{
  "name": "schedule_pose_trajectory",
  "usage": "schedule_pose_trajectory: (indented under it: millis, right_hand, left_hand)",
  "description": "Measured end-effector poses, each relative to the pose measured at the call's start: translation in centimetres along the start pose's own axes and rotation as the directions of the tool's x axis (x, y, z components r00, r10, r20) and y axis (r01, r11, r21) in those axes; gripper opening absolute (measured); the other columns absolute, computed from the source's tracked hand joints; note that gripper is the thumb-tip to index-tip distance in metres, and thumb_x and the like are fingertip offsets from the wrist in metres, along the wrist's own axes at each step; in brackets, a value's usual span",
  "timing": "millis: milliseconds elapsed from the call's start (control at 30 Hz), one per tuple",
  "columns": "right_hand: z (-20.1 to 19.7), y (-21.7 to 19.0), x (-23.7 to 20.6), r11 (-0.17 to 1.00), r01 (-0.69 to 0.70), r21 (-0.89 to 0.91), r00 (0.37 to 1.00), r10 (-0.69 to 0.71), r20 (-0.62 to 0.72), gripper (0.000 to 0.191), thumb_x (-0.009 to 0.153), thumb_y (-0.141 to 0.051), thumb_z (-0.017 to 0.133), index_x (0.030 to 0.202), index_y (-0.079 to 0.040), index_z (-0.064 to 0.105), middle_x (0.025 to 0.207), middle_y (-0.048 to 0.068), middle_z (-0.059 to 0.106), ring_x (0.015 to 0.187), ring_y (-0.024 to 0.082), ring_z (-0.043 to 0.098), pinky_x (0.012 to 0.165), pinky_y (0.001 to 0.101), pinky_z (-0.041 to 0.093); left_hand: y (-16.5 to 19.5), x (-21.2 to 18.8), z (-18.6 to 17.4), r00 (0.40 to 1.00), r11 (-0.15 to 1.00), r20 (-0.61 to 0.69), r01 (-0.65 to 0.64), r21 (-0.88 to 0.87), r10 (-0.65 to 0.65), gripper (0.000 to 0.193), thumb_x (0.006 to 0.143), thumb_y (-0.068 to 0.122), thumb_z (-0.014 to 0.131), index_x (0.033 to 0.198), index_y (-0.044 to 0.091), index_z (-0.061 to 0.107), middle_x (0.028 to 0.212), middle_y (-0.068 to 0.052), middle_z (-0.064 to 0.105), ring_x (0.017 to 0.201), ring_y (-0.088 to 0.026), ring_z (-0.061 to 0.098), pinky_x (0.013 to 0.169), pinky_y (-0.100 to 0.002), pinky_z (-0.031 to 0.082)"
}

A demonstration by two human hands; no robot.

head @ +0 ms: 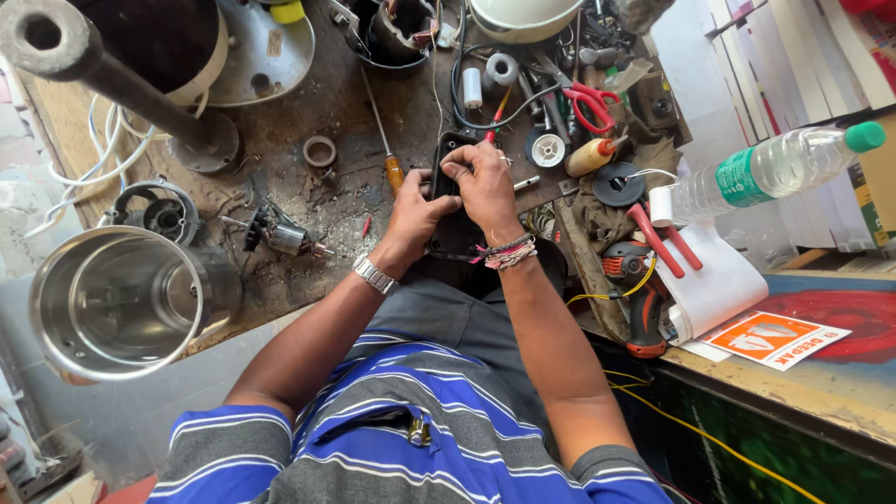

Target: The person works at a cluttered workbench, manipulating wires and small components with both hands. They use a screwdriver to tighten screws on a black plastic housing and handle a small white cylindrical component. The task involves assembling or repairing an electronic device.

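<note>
Both hands hold a flat black plastic part at the near edge of the worktop, right in front of the person's body. The left hand grips its left side with the thumb on top. The right hand lies over the part, with its fingertips pinching the top end. The left wrist wears a silver metal watch. The right wrist wears thread bands.

Just beside the left hand lies a thin screwdriver with an orange handle. Farther left lies a small motor piece with a black gear. Near it sits a small grey ring. At the far left stands a big shiny steel jar, lying open toward the camera.

To the right of the hands sit a yellow glue bottle with a red tip, red-handled scissors and red-handled pliers. A clear plastic water bottle with a green cap lies well apart on the right.
</note>
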State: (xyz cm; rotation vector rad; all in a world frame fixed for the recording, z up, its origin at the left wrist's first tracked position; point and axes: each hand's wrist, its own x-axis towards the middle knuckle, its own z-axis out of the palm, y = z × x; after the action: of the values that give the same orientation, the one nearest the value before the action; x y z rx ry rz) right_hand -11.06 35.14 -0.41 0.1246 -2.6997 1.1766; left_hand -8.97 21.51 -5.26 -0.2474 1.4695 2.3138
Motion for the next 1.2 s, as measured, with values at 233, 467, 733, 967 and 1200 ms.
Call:
schedule_pose_trajectory:
  millis: [233,467,733,967,1200]
  right_hand:
    - [-0.1,0.2,-0.1,0.996,-0.085,0.024,0.995,0.086,-0.054,0.011,0.084,-0.017,0.08,0.091,-0.008,0.078,0.09,0.011,0.068,0.092,0.03,0.065,0.082,0.0419,0.051]
    - [0.0,0.5,-0.4,0.996,-0.088,0.028,0.995,0.089,-0.045,0.01,0.086,-0.015,0.078,0.09,-0.006,0.077,0.091,0.012,0.071,0.09,0.029,0.069,0.08,0.0411,0.053]
    - [0.3,0.8,-0.3,0.997,-0.073,-0.029,0.996,0.072,-0.045,0.013,0.087,-0.019,0.078,0.09,-0.007,0.078,0.095,0.012,0.071,0.098,0.033,0.065,0.088,0.0446,0.05]
    - [0.7,1.1,-0.4,0.996,-0.062,-0.066,0.997,0.059,-0.048,0.012,0.086,-0.018,0.077,0.089,-0.007,0.077,0.095,0.013,0.071,0.097,0.035,0.064,0.088,0.0459,0.049]
    - [0.9,0.9,-0.2,0.994,-0.096,-0.056,0.994,0.094,-0.049,0.014,0.085,-0.019,0.077,0.091,-0.006,0.076,0.096,0.016,0.07,0.1,0.037,0.065,0.089,0.0469,0.05]
  left_hand:
    - [0.0,-0.1,0.4,0.999,0.999,0.019,-0.036,-0.009,0.036,0.061,0.079,-0.002,0.077,0.131,-0.004,0.047,0.107,-0.012,0.068,0.091,-0.016,0.07,0.073,-0.028,0.06]
    - [-0.1,-0.2,0.2,1.0,1.0,0.007,-0.002,-0.015,0.003,0.062,0.079,-0.002,0.076,0.133,-0.006,0.045,0.107,-0.014,0.068,0.09,-0.018,0.071,0.073,-0.029,0.062]
    - [0.6,-0.7,0.4,1.0,1.0,0.008,-0.012,0.011,0.012,0.061,0.079,-0.002,0.076,0.132,-0.005,0.045,0.107,-0.014,0.069,0.089,-0.017,0.071,0.072,-0.029,0.062]
    - [0.1,-0.5,0.1,1.0,0.999,0.009,-0.009,0.039,0.008,0.057,0.081,-0.001,0.076,0.13,-0.004,0.048,0.108,-0.013,0.068,0.093,-0.016,0.07,0.075,-0.028,0.06]
    - [0.1,0.0,0.1,1.0,1.0,0.021,0.001,0.018,-0.001,0.056,0.08,0.0,0.074,0.129,-0.003,0.048,0.107,-0.013,0.069,0.09,-0.016,0.07,0.072,-0.028,0.06]
